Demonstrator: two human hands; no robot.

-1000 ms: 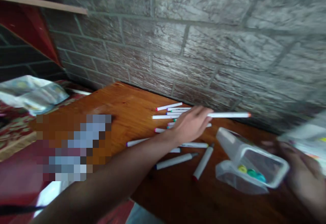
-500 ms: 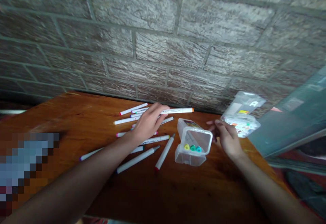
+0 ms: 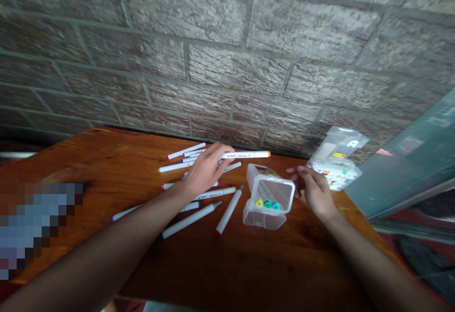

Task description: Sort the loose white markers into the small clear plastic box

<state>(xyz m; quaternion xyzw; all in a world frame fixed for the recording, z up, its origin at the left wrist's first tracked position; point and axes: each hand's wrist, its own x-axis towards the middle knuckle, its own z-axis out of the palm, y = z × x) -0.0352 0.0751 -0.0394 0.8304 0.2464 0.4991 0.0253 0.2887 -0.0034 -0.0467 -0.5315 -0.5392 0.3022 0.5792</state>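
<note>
Between the fingers of my left hand (image 3: 208, 167) is a white marker (image 3: 249, 154) with an orange end, held level above the scattered markers. Several white markers with coloured ends lie under and around this hand, among them a red-ended marker (image 3: 229, 211) and a blue-ended marker (image 3: 192, 219). To the right, a clear plastic case (image 3: 272, 179) lies with its mouth facing me; yellow, green and turquoise marker ends show inside. My right hand (image 3: 314, 190) is just right of the case, fingers loosely curled and apart, with nothing seen in them.
A second clear plastic case (image 3: 336, 163) with its lid up stands at the table's right corner. The wooden table (image 3: 231, 269) runs along a brick wall (image 3: 220, 70). A glassy panel (image 3: 408, 160) rises past the right edge. A blurred-out patch covers the left side.
My view has swung right, bringing the second case and my right hand into clear sight. The orange-ended marker stays in my left hand. Over the last half second both hands barely move.
</note>
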